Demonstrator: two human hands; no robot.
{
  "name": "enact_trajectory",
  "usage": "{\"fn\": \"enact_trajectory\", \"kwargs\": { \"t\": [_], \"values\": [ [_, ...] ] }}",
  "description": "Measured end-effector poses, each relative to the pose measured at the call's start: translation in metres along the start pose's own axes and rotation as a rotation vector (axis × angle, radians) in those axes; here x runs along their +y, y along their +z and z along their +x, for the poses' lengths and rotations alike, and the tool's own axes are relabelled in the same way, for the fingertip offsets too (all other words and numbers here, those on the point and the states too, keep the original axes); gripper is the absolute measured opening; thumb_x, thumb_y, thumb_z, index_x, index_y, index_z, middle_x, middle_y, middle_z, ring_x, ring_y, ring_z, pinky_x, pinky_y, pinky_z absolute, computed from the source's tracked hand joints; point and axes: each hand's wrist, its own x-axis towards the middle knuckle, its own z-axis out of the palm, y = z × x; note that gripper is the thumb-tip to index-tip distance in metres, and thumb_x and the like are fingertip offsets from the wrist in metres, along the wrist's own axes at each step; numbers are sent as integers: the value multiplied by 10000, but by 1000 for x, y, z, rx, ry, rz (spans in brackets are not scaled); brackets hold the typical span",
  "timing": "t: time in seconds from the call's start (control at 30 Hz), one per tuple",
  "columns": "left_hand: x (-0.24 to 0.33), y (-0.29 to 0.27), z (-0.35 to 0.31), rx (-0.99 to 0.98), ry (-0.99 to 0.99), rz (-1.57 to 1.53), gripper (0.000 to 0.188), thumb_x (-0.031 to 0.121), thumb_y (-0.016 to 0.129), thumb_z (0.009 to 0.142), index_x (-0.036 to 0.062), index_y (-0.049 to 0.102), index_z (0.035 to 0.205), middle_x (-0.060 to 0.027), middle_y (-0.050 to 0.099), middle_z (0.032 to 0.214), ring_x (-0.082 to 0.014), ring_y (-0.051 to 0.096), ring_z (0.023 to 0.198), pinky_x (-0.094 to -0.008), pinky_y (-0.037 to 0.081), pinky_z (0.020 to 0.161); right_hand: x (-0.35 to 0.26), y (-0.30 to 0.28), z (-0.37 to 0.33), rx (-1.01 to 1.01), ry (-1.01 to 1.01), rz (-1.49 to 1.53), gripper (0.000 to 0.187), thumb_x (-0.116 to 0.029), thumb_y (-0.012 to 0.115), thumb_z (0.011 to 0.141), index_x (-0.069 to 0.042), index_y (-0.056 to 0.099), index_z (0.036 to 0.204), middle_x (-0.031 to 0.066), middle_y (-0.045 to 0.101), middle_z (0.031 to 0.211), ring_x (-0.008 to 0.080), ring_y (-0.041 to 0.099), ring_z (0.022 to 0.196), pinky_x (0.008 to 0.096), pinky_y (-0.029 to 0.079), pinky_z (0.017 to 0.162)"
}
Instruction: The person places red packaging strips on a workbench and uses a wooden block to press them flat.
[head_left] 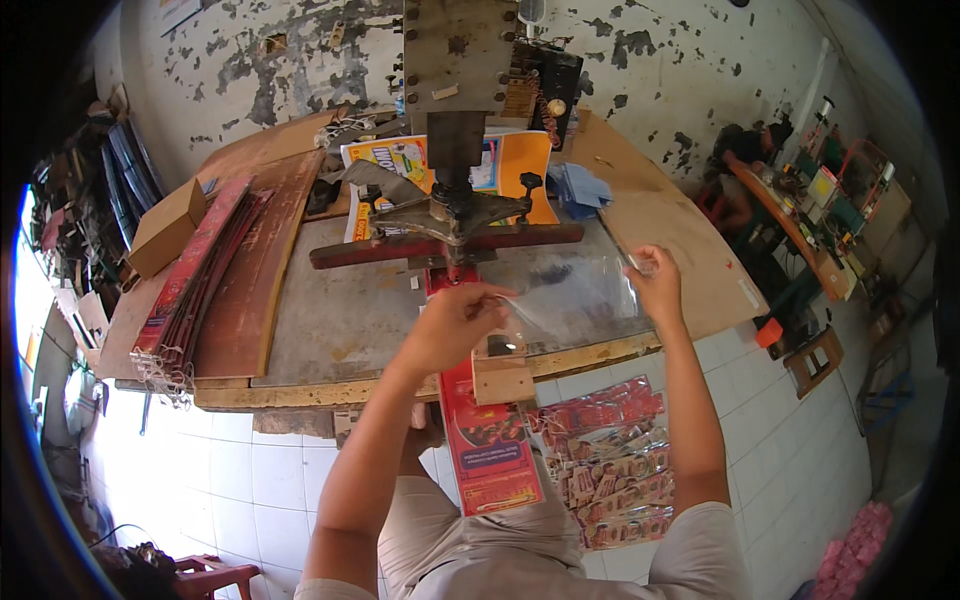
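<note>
2 hands on the clear film [585,300]: my right hand [657,288] pinches its far-right edge; my left hand [458,325] looks closed on its left end, exact contact unclear. Film spans the grey worktop [330,315], beside the red printed strip [490,445] under the press [455,215]. Uneven pull could crease it; my knee could knock the overhanging strip askew.

Cardboard box [168,228] left; red stool [222,578] lower left; pink bundle [855,548] lower right.
</note>
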Motion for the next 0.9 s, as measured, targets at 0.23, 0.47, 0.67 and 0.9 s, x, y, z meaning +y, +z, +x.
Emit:
{"fn": "enact_trajectory", "kwargs": {
  "t": [0.23,0.47,0.67,0.9],
  "values": [
    [31,-39,-11,-208,-75,-89,455,55,615,1058,43,733,1498,15,740,979,-66,644,854,-267,534,799,-124,20,-34,-514,-484,323,611,-282,872,1004,-84,679,1549,152,492,1773,314,444,1644,434,421,1286],
    [41,-59,-11,-152,12,176,452,16,703,1024,26,754,1474,-18,762,972,-69,689,905,-300,563,861,-135,56,-28,-823,-308,286,380,-257,881,1005,-51,781,1308,100,796,1186,237,746,1102,388,564,1016],
    [19,-57,-14,355,573,836,230,55,844,928,56,815,1157,-69,813,1052,-246,773,999,-411,597,949,-146,66,-34,-241,-578,229,190,-41,855,939,-73,826,1124,73,758,1051,269,724,995,417,559,929],
    [-37,-35,-38,275,628,1098,176,87,818,874,120,812,1046,-21,795,1175,-249,747,1111,-440,574,1000,-86,88,-64,-162,-888,-194,285,10,833,825,-126,859,1074,15,736,1145,274,682,1164,449,521,1013]
  ]
}}
